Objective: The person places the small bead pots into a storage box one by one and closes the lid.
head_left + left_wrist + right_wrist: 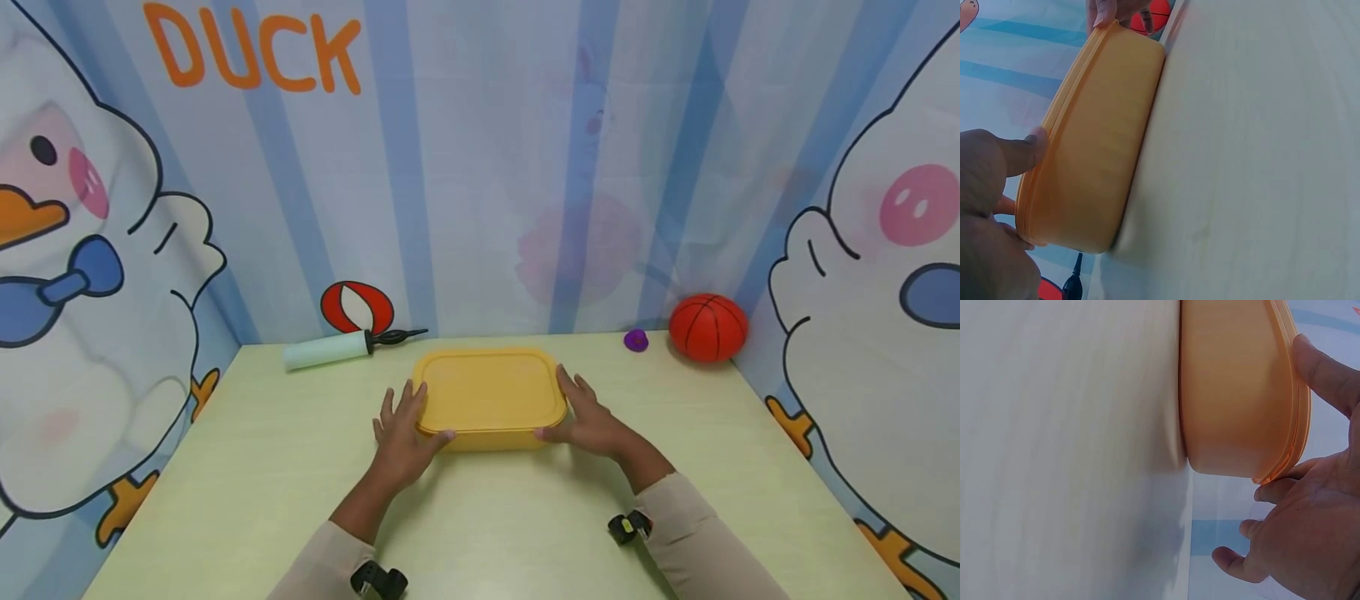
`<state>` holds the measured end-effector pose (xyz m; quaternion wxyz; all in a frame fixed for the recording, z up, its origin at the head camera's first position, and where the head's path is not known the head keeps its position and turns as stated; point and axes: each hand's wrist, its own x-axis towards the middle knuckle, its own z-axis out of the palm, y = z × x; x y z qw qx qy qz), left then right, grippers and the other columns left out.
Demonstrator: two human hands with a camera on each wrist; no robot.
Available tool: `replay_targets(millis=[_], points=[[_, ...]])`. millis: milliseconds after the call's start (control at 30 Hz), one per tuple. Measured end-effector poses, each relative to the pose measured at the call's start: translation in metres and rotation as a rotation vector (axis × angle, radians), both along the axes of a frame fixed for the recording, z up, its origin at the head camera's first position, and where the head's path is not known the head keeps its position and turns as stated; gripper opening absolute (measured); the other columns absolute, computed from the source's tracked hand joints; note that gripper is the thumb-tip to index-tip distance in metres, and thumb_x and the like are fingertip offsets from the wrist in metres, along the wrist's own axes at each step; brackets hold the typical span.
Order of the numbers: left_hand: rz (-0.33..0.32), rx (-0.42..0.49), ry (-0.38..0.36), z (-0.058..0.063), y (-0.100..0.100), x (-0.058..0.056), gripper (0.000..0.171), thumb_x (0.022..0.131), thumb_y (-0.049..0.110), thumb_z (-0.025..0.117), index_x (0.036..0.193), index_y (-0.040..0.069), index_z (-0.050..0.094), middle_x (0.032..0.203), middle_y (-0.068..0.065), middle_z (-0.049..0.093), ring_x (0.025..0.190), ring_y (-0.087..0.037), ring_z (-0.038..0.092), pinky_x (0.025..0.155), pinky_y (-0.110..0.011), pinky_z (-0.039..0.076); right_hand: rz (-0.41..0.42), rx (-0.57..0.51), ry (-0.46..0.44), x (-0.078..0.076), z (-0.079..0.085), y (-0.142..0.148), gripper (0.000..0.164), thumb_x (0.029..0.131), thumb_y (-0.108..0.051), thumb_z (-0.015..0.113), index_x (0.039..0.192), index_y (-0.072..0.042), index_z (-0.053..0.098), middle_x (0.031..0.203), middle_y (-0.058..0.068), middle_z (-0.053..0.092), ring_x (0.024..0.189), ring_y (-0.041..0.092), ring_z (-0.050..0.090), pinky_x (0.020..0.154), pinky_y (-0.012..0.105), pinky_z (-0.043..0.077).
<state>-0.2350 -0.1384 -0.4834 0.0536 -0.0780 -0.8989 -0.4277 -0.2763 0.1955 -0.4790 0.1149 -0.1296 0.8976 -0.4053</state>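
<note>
A yellow rectangular plastic box (pixel 487 441) with a matching lid (pixel 491 389) sits in the middle of the table, its lid seated on the rim all round where it shows. My left hand (pixel 405 437) grips the near left corner at lid height, thumb on the front edge and fingers along the left side. At the near right corner my right hand (pixel 592 421) holds the lid's rim likewise. In the right wrist view the right thumb (pixel 1325 374) presses the front rim while a fingertip touches the side rim and other fingers stand free. What the box contains is hidden.
Behind the box to the left lies a pale green hand pump (pixel 330 350) with a black nozzle. A red basketball (pixel 708 327) and a small purple object (pixel 636 340) sit at the back right. A striped duck-print curtain (pixel 480 167) encloses the table (pixel 262 500).
</note>
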Motion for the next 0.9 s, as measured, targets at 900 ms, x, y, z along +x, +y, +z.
replay_targets(millis=[900], points=[[0.006, -0.215, -0.048, -0.002, 0.000, -0.001, 0.084, 0.107, 0.048, 0.066, 0.171, 0.005, 0.033, 0.182, -0.024, 0.018, 0.166, -0.057, 0.010, 0.123, -0.089, 0.005, 0.146, -0.120, 0.090, 0.001, -0.010, 0.004, 0.127, 0.095, -0.043, 0.083, 0.173, 0.002, -0.007, 0.182, 0.029, 0.001, 0.169, 0.051, 0.004, 0.135, 0.072, 0.008]])
